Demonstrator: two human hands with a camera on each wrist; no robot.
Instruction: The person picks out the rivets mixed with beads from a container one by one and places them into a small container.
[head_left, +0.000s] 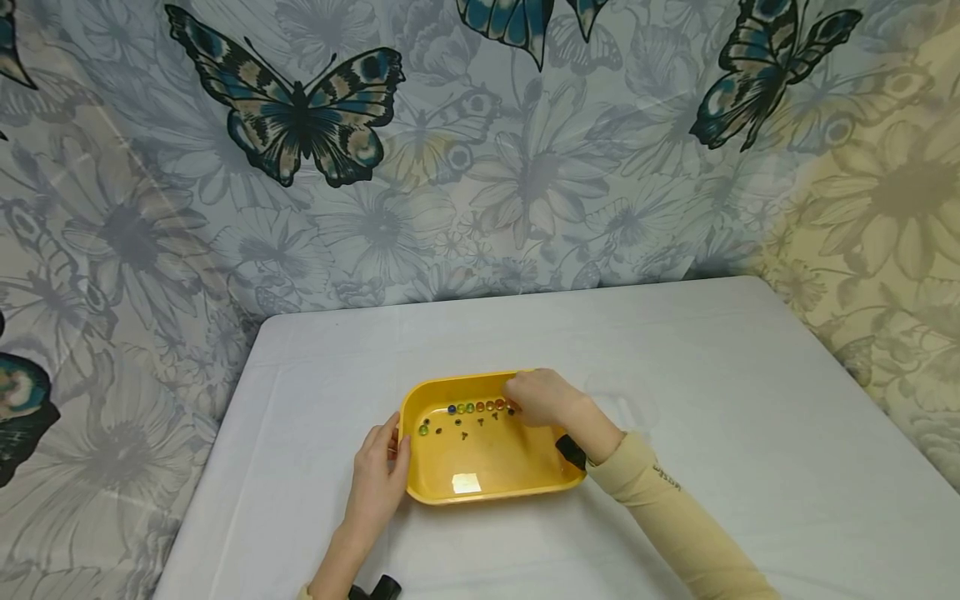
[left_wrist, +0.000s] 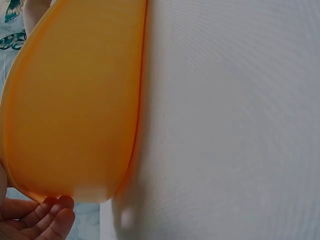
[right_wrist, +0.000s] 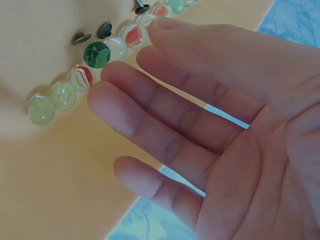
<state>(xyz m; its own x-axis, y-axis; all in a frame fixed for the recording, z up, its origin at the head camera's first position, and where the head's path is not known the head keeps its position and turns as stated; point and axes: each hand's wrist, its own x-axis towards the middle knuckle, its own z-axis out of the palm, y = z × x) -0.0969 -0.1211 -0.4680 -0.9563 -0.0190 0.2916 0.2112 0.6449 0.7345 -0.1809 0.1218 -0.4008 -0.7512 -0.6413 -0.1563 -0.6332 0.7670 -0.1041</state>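
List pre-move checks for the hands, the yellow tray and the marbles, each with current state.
1. Left hand steadies the yellow tray at its left rim: ok.
2. Right hand open, holding nothing, in the right wrist view: ok.
3. Marbles lined up along the tray's far wall, within reach of the fingertips: ok.
4. Small dark pins lie apart from the marble row: ok.
5. Tray flat on the table: cannot tell; the left wrist view shows only its underside edge.
6. Any marble outside the tray: none visible, ok.

A staged recording corner rather than a lived-in room: a pale butterfly-and-flower printed fabric backdrop [head_left: 480,150] hangs behind the plain white cloth-covered tabletop [head_left: 712,375], right along its far edge.
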